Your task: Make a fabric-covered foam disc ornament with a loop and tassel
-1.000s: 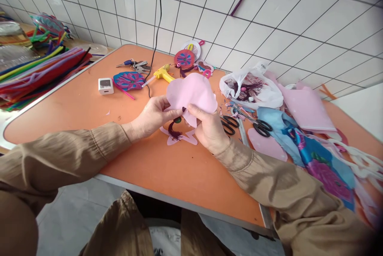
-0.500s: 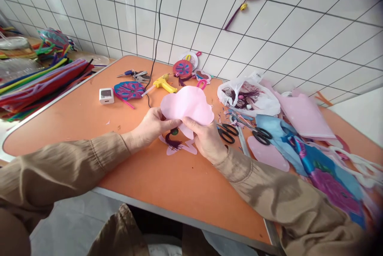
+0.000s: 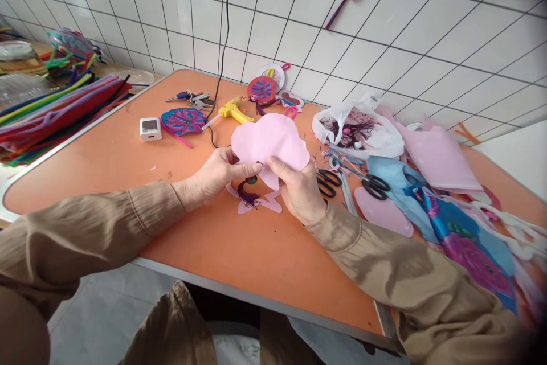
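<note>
A pink scalloped cutout [image 3: 273,140], flat like felt or foam sheet, is held up above the orange table. My left hand [image 3: 216,177] pinches its lower left edge between thumb and fingers. My right hand [image 3: 299,188] grips the lower right, thumb lying on the front face. A pink loop [image 3: 291,112] shows at the top edge. Below hangs or lies a dark purple tassel [image 3: 248,197] with a green bead [image 3: 252,180]; whether it is joined to the cutout is hidden. Under it rests a pink cut-out frame piece [image 3: 271,204] on the table.
Farther back lie a yellow glue gun [image 3: 235,110], a painted flower piece [image 3: 183,120], keys [image 3: 196,98] and a white box [image 3: 151,129]. To the right are black-handled scissors [image 3: 376,187], a white plastic bag [image 3: 384,140] and blue fabric [image 3: 391,180]. Pipe cleaners [image 3: 64,109] are heaped at left.
The view has shifted slightly. Both hands still hold the pink cutout; my right thumb has moved a little up and right across its face.
</note>
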`<state>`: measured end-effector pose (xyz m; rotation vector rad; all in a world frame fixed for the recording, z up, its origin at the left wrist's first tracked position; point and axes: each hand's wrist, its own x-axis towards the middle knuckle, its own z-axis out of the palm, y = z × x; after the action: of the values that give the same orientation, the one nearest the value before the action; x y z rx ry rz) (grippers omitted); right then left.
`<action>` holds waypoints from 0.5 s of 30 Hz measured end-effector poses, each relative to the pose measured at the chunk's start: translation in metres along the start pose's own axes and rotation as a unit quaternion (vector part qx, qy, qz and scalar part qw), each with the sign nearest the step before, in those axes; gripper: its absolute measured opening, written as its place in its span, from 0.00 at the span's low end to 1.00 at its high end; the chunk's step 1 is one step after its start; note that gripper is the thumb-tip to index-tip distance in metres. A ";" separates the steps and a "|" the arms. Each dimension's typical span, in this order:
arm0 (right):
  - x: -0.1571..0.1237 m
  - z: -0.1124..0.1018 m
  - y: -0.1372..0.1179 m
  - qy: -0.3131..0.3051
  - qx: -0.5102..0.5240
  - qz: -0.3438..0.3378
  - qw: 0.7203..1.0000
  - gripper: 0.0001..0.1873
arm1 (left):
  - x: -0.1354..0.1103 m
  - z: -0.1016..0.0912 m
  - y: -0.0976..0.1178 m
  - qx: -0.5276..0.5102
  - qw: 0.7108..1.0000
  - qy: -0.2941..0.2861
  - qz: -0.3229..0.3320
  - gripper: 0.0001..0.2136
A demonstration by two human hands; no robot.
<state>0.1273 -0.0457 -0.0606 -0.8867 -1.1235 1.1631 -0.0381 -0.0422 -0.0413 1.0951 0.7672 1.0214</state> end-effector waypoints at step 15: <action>-0.001 -0.001 0.002 -0.005 -0.002 -0.008 1.000 0.20 | -0.002 -0.002 -0.004 -0.010 1.000 0.015 -0.007 0.19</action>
<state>0.1274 -0.0464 -0.0626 -0.8741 -1.1387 1.1528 -0.0395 -0.0436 -0.0452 1.0578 0.7868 1.0331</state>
